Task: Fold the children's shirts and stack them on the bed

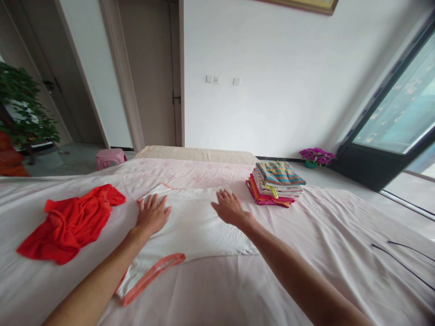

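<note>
White, one garment (193, 222) is being spread lengthwise left to right on one sheet (326, 240), coral-trimmed end pointing left, under one open left hand (152, 215) and one open right hand (231, 208), the latter's contact being unclear.

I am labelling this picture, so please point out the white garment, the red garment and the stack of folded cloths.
White garment (193, 222), head view: middle of its spread body.
Red garment (78, 222), head view: its crumpled middle.
Stack of folded cloths (279, 174), head view: its striped top piece.
</note>
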Demonstrator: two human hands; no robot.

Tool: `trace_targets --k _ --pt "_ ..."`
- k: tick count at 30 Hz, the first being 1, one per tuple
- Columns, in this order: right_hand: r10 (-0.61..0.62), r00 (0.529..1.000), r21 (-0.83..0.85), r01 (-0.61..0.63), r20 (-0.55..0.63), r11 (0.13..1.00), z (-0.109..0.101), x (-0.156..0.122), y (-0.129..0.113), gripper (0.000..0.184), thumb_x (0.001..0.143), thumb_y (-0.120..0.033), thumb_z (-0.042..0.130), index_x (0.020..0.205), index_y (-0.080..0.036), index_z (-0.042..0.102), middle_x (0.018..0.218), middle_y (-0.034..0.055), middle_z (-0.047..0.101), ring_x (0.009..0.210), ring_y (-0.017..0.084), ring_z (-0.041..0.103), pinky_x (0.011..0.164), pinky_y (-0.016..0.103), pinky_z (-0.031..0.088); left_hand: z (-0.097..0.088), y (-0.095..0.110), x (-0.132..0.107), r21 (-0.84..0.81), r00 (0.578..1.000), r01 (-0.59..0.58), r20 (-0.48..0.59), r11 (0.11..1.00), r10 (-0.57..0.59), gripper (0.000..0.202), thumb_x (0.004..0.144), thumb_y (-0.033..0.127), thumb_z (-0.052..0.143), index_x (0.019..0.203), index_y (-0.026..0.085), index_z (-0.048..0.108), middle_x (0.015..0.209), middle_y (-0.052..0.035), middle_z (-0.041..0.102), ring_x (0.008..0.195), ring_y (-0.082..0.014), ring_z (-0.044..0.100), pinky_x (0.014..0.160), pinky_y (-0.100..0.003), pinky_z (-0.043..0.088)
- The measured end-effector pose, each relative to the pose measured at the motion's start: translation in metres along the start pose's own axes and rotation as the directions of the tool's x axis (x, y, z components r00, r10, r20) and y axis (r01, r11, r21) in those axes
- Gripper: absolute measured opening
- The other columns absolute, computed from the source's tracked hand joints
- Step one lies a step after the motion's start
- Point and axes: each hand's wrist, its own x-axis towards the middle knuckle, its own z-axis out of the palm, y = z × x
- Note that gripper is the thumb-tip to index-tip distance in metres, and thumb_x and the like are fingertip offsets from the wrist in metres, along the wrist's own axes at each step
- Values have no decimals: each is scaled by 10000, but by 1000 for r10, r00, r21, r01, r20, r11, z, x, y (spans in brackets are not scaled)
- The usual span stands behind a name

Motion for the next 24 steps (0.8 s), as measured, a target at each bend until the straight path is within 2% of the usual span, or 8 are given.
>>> trace_targets --k 2,5,9,12,15,20,22,24 --pt "-94 994 68 98 -56 993 8 19 -30 616 1017 -472 309 1508 -100 335 1583 189 286 1481 302 211 1175 506 176 0 -1 1 -15 1000 -11 22 1000 12 588 968 486 331 1468 198 445 1523 -198 414 1406 -346 357 1147 -558 157" --pt "-186 981 153 192 -51 969 35 44 -71 639 1013 -525 283 1529 -148 304 1595 152 274 1482 296 216 1177 508 196 0 -3 3 -24 999 -17 42 1000 18 603 972 502 313 1475 195 439 1527 -214 401 1405 -367 359 1127 -545 215" --pt "-266 964 151 262 6 953 67 68 -87 683 1011 -530 276 1542 -100 267 1609 157 226 1493 292 177 1200 492 141 2 -4 4 5 1000 -21 22 1000 21 591 969 498 329 1468 206 450 1531 -196 401 1407 -354 358 1127 -522 231" --pt "-230 973 115 225 27 967 72 81 -62 684 1013 -546 230 1550 -124 257 1626 120 183 1505 268 129 1207 488 90 2 -5 4 20 999 -26 24 999 26 596 966 497 340 1475 204 439 1534 -204 392 1400 -364 368 1125 -531 228" --pt "-100 992 49 96 71 994 64 84 -13 683 1009 -557 203 1564 -161 230 1635 99 146 1510 251 103 1204 477 73 3 -5 3 31 999 -23 31 999 22 594 966 495 345 1481 211 427 1544 -197 380 1408 -362 357 1129 -529 218" --pt "168 982 -86 -160 83 983 46 61 75 681 1008 -518 153 1573 -140 190 1638 102 128 1509 234 111 1196 432 107 6 -4 4 43 999 -15 44 999 13 597 966 501 349 1489 222 410 1553 -182 372 1422 -345 338 1135 -525 210" --pt "241 967 -123 -230 80 965 40 49 96 674 1007 -500 163 1568 -128 209 1632 107 162 1502 237 144 1195 441 110 6 -5 5 45 998 -6 58 999 3 597 968 499 342 1493 221 403 1555 -183 367 1426 -349 331 1131 -533 214" --pt "314 947 -158 -301 63 940 35 40 102 678 1007 -486 179 1558 -96 235 1624 126 190 1500 249 149 1198 455 76 3 -4 6 39 997 5 83 999 -8 592 971 488 338 1495 218 399 1556 -187 363 1427 -356 330 1124 -547 218"
